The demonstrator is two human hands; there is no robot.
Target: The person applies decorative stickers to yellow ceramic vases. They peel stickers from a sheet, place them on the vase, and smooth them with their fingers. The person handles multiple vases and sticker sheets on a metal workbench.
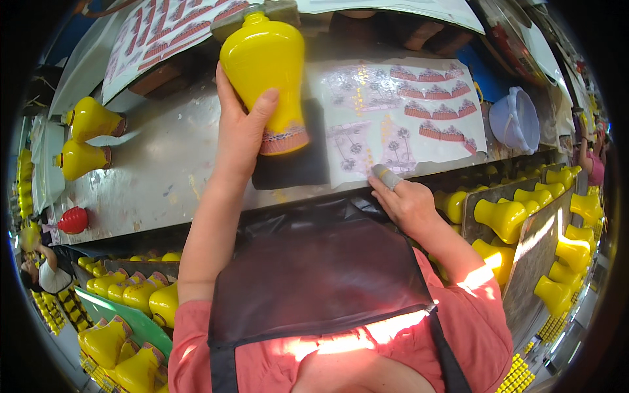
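Observation:
My left hand point(242, 131) is closed around a glossy yellow vase point(265, 65), held tilted above the table with its neck pointing away from me. A pink patterned band point(285, 140) rings its lower end. My right hand point(403, 196) rests at the near edge of a white decal sheet point(367, 124), its fingers stretched out and a grey wrap on one or more fingertips. Printed on the sheet are pink scalloped strips and purple flower panels. Under the vase lies a dark flat pad point(288, 173), partly hidden by the vase.
Two yellow vases point(88, 160) lie on the metal table point(157, 190) at left, near a red ribbed object point(73, 221). A pale blue bucket point(514, 120) stands at right. Racks of yellow vases point(501, 219) flank me. Another decal sheet point(167, 36) lies at the back. Other people are visible at both sides.

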